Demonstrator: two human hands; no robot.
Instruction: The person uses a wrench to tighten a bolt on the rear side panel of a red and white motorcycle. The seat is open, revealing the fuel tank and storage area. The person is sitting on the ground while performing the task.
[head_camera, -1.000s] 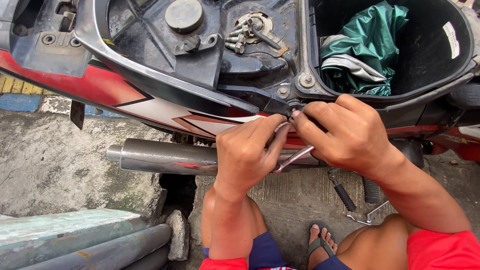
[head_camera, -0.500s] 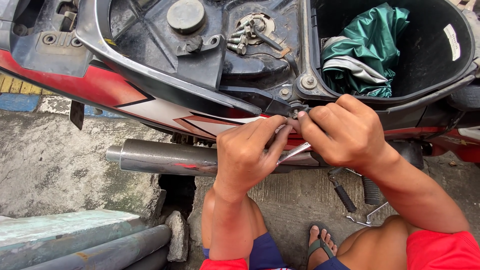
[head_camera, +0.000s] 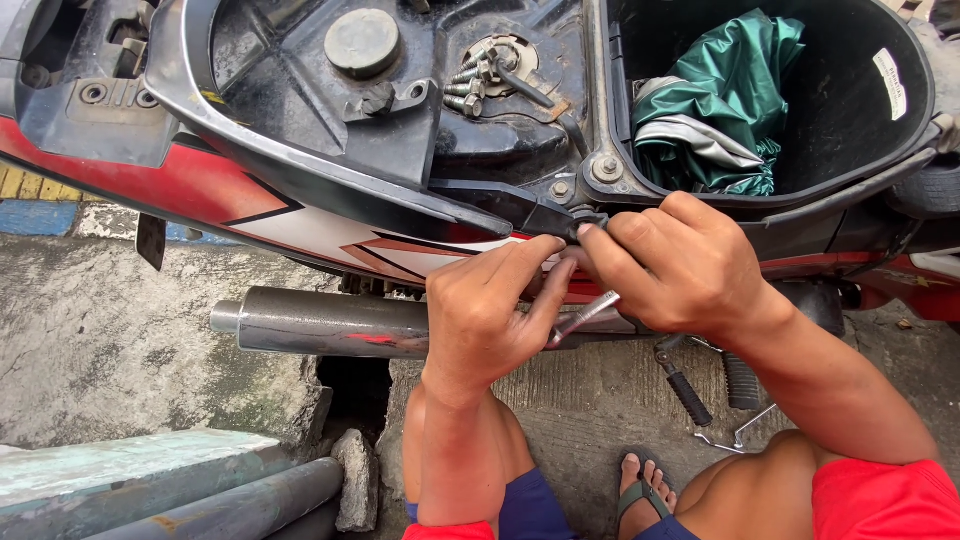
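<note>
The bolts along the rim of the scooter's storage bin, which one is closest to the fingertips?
The smaller bolt, just above the left hand and right hand fingertips. The larger washered bolt sits farther up.

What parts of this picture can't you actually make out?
- Head view: what the fingertips pinch at the black frame edge; the left hand and right hand cover it.
- Metal tool: both ends hidden by the hands.
- Exhaust pipe: its right end hidden behind the left hand.
</note>
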